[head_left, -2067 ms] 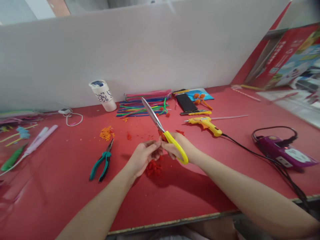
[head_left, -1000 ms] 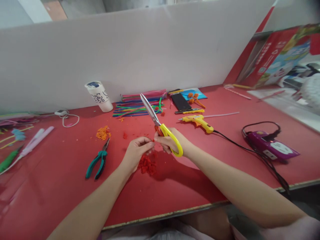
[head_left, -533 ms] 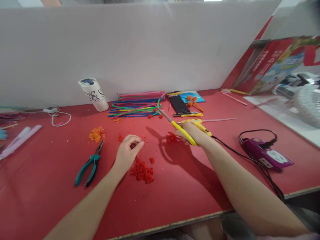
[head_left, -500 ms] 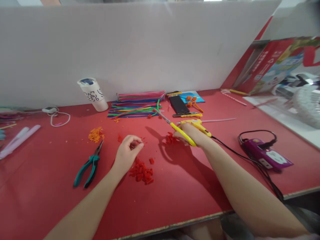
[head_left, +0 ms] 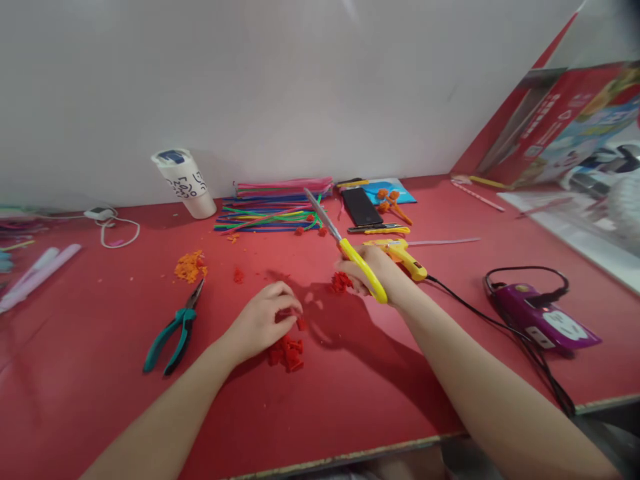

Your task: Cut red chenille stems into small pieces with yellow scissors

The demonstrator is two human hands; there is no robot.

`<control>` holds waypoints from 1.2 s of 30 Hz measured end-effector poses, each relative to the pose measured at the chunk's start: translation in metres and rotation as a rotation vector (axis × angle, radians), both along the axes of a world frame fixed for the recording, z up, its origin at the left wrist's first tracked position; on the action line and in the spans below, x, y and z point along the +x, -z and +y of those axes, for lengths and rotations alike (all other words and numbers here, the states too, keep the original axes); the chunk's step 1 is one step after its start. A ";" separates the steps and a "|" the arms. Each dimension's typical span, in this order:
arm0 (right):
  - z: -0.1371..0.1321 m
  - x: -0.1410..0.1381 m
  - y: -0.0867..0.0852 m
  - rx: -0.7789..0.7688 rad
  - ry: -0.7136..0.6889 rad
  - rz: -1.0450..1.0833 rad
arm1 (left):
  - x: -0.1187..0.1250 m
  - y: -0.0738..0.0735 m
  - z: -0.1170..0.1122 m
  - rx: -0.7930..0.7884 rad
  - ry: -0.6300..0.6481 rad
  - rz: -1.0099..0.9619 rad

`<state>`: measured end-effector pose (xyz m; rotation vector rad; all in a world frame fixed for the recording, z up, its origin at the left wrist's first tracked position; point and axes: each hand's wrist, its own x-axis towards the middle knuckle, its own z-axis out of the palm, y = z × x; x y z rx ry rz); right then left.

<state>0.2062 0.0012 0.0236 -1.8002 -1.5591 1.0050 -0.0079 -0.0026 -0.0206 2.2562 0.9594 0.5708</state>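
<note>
- Red tabletop [head_left: 320,420], pale wall [head_left: 275,87] behind; clock centred on the red pile, 12 = wall.
- Red pile [head_left: 290,357]: small cut-looking pieces on the table, partly under left hand.
- Left hand [head_left: 265,319]: fingers curled narrow at 11 o'clock, just over the pile; red bit by fingertips, can't tell if pinched.
- Right hand [head_left: 373,267]: at 2 o'clock, holding yellow-handled scissors [head_left: 363,272], blades toward 11 o'clock; red clump [head_left: 341,282] at its fingertips, grip on it unclear.
- Handling, my judgement: pick pieces singly, pinch lightly so fuzz isn't crushed; keep blades together, pointing away from left fingers; steady the clump so bits don't scatter.
- Teal pliers [head_left: 186,315]: 10 o'clock; orange scraps [head_left: 189,267] just beyond their tip.
- Yellow glue gun [head_left: 413,265]: 2 o'clock, just behind right hand.
- Coloured stems [head_left: 275,208]: 12. Phone [head_left: 361,207]: 1. White tumbler [head_left: 186,187]: 11.
- Purple power strip [head_left: 543,317]: 3.
</note>
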 end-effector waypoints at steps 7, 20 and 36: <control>-0.001 -0.013 0.014 0.103 -0.038 -0.067 | 0.006 0.000 -0.007 0.169 0.122 0.180; -0.018 -0.033 0.023 -0.102 -0.261 0.207 | 0.013 -0.001 -0.008 -0.673 -0.240 -0.474; -0.019 -0.039 0.027 -0.051 -0.217 0.173 | 0.010 -0.005 -0.009 -0.345 -0.205 -0.220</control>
